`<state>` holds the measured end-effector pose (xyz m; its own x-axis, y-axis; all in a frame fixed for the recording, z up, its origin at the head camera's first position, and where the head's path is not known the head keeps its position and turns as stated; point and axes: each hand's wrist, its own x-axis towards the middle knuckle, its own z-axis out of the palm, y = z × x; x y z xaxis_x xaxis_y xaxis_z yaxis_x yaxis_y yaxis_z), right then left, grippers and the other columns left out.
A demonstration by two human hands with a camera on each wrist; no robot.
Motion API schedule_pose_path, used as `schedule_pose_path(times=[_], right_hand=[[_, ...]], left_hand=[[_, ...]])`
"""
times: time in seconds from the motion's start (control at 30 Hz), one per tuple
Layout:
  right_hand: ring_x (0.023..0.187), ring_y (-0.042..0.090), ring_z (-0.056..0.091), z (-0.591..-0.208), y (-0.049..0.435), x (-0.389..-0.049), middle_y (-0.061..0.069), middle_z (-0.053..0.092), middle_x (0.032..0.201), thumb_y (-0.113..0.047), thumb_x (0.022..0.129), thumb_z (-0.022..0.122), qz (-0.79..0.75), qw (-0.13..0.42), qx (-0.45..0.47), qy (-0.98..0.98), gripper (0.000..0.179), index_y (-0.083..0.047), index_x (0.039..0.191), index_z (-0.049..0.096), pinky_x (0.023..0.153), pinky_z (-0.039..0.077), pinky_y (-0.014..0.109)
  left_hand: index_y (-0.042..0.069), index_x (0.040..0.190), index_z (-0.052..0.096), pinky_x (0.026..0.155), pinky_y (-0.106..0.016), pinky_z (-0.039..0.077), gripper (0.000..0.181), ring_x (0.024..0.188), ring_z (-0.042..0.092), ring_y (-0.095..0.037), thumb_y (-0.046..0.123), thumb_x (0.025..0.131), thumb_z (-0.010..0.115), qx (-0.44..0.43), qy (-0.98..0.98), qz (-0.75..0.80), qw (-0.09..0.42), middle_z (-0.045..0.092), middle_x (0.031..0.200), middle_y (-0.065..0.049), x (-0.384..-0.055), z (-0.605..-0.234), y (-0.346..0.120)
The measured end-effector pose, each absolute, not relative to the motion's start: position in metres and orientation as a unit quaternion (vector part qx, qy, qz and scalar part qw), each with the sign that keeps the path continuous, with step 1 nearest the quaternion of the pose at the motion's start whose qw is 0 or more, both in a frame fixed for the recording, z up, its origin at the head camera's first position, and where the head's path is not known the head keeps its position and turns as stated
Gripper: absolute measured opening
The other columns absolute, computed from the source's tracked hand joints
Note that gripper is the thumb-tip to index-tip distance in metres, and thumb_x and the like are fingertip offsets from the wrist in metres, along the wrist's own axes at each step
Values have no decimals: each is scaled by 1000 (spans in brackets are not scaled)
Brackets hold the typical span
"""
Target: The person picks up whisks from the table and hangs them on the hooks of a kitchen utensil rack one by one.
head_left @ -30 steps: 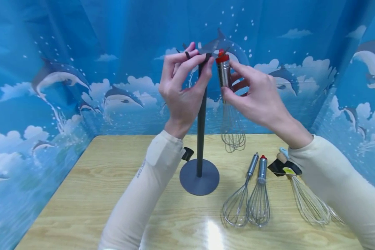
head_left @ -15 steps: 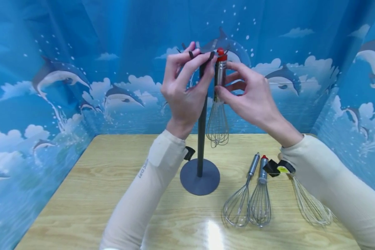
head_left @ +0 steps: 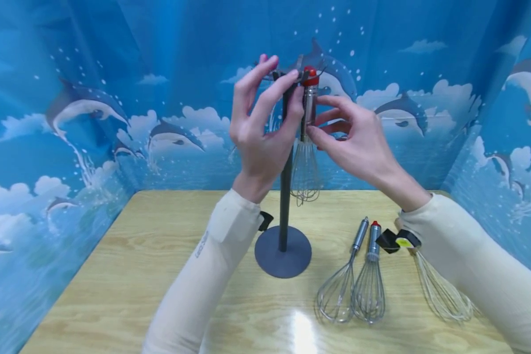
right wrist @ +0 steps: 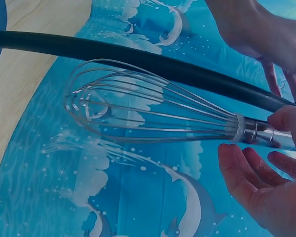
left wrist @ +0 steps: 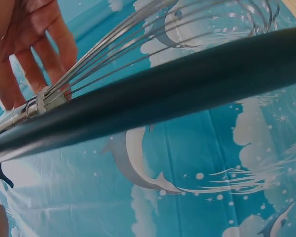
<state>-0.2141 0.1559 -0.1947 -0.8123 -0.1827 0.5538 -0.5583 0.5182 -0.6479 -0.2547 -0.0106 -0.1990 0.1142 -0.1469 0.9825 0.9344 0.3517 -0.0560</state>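
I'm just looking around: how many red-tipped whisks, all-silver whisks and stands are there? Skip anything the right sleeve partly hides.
Red-tipped whisks: 2, a raised whisk and a lying whisk
All-silver whisk: 1
Dark stand: 1
Total: 4

Rightmost balloon whisk (head_left: 444, 290) with handle mostly hidden behind the right sleeve (head_left: 478, 250), black stand (head_left: 285, 206) with hooks (head_left: 305, 76) partly covered by the left hand (head_left: 261, 130), lettering (head_left: 201, 245) on the left sleeve (head_left: 221, 260) too blurred to read, held red-capped whisk (head_left: 310, 101) cut off in the left wrist view
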Motion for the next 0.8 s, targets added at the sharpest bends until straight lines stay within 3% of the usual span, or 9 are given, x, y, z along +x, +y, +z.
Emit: schedule_pose_path(times=[0.23,0.43,0.63,0.8], right_hand=[[99,17,74,-203,168,-210,11,72,120,-24,100,65,442,198,197,-853,47,-22,146,55,75,60,13],[94,6,72,-213,185,-207,12,72,121,-25,100,66,414,207,182,-867,46,-21,145,56,72,57,9],[104,23,73,-232,202,-203,9,72,120,-31,101,63,371,193,161,-894,45,-24,145,57,70,55,12],[103,32,74,-256,216,-204,13,73,119,-31,102,63,334,172,154,-914,46,-18,146,56,75,58,28]], left_hand=[[-15,109,63,116,-42,50,30,128,58,-41,-7,83,76,-354,-481,-474,647,54,127,-40,-254,-202,-22],[-10,112,68,119,-40,47,28,133,54,-35,-1,86,74,-347,-507,-503,608,54,132,-37,-256,-200,-27],[-10,110,71,117,-37,48,25,130,58,-35,3,89,73,-358,-536,-526,555,57,131,-35,-256,-200,-24],[-9,110,71,110,-34,55,23,125,61,-36,4,91,72,-355,-541,-542,537,60,130,-33,-256,-199,-21]])
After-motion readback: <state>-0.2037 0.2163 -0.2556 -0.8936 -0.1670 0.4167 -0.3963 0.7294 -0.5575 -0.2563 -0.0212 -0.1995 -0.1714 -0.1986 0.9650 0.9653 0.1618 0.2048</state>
